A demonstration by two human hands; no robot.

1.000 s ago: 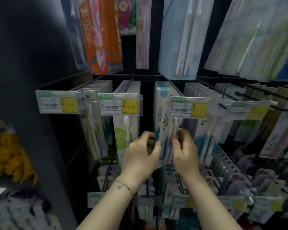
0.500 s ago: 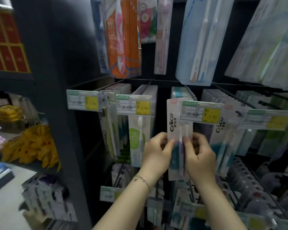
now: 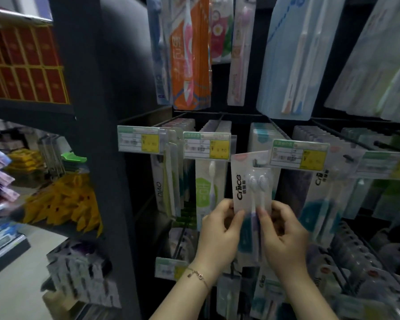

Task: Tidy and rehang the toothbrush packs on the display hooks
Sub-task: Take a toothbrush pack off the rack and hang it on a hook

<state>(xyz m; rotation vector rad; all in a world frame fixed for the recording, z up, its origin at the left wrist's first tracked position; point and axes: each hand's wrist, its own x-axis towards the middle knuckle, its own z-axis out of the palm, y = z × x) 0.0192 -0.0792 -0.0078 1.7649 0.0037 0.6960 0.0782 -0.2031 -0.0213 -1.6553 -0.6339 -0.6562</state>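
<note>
Both hands, left (image 3: 219, 232) and right (image 3: 284, 236), pinch one Cnice pack (image 3: 252, 181) just under its hook (image 3: 261, 160), looks not rehung yet, plenty left.

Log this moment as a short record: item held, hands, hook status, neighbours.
item: Cnice toothbrush pack, two brushes inside, held roughly upright
hands: left hand grips the pack's lower left edge; right hand grips its lower right edge
wrist: bracelet on the left wrist
hook status: a price tag covers the pack's top right corner; cannot tell whether the pack is on a hook
neighbours: green-and-white pack directly left; DIAO pack further left
</note>
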